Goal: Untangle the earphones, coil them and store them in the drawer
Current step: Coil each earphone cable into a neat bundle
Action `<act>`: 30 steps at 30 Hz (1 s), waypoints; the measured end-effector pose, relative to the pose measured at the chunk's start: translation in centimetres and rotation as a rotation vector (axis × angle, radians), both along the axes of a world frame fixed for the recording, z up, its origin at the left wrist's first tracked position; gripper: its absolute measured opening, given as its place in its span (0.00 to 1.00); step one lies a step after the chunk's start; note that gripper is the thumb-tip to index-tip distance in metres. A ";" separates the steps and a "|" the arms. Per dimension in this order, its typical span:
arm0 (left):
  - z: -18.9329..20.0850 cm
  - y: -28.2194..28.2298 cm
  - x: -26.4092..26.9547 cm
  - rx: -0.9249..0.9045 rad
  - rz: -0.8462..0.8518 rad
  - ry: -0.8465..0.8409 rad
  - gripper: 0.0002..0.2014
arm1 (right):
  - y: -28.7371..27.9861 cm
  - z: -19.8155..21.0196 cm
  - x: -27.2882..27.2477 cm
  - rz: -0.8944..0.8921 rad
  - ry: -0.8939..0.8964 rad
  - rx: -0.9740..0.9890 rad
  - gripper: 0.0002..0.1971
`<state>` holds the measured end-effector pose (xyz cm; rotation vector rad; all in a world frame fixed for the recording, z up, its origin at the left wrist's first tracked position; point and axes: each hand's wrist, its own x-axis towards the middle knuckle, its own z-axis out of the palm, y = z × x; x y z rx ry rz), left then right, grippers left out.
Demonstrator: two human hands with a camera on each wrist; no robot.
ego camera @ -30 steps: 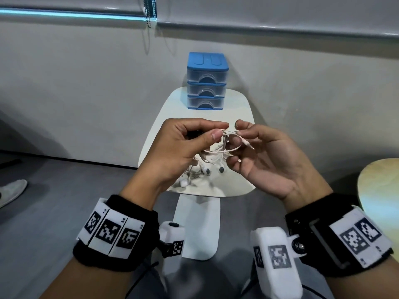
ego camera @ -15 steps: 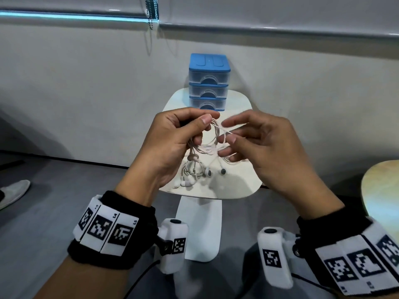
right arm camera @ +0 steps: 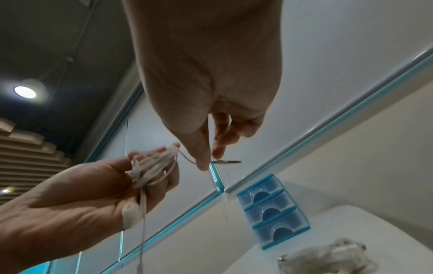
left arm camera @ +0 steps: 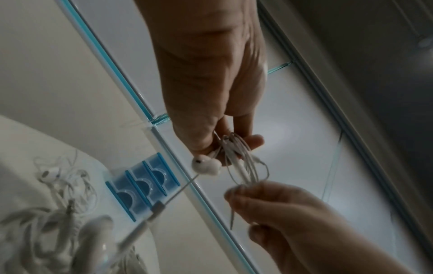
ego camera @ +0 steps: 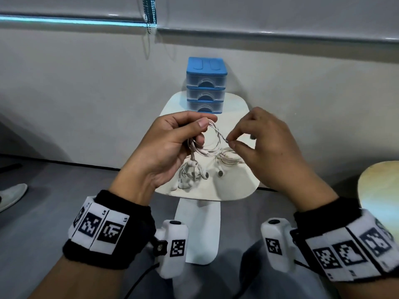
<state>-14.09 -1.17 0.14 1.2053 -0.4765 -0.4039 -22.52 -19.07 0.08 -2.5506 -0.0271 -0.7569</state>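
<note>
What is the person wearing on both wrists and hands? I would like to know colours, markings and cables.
Both hands are bare, without gloves. Each wrist carries a black fabric band: the left band and the right band. White panels with black square code markers sit on them. A white camera block hangs under each wrist, left and right, each with its own small code marker. Thin black cables run from both.

A plain pale wall point(ego camera: 86, 93) fills the far side, topped by a window ledge point(ego camera: 259, 35) with a cyan-lit strip point(ego camera: 64, 20) on the left. A beaded blind chain point(ego camera: 150, 16) hangs down over it. The floor point(ego camera: 43, 212) is grey. A small white pedestal table point(ego camera: 241, 190) stands against the wall; the rim of a pale wooden table point(ego camera: 380, 190) shows at the right. From the right wrist, a round ceiling lamp point(right arm camera: 24, 91) glows above slatted panelling point(right arm camera: 23, 157).
</note>
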 end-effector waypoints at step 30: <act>1.1 1.3 -0.5 0.072 -0.066 -0.189 0.14 | 2.4 0.4 -0.3 0.639 0.276 1.532 0.16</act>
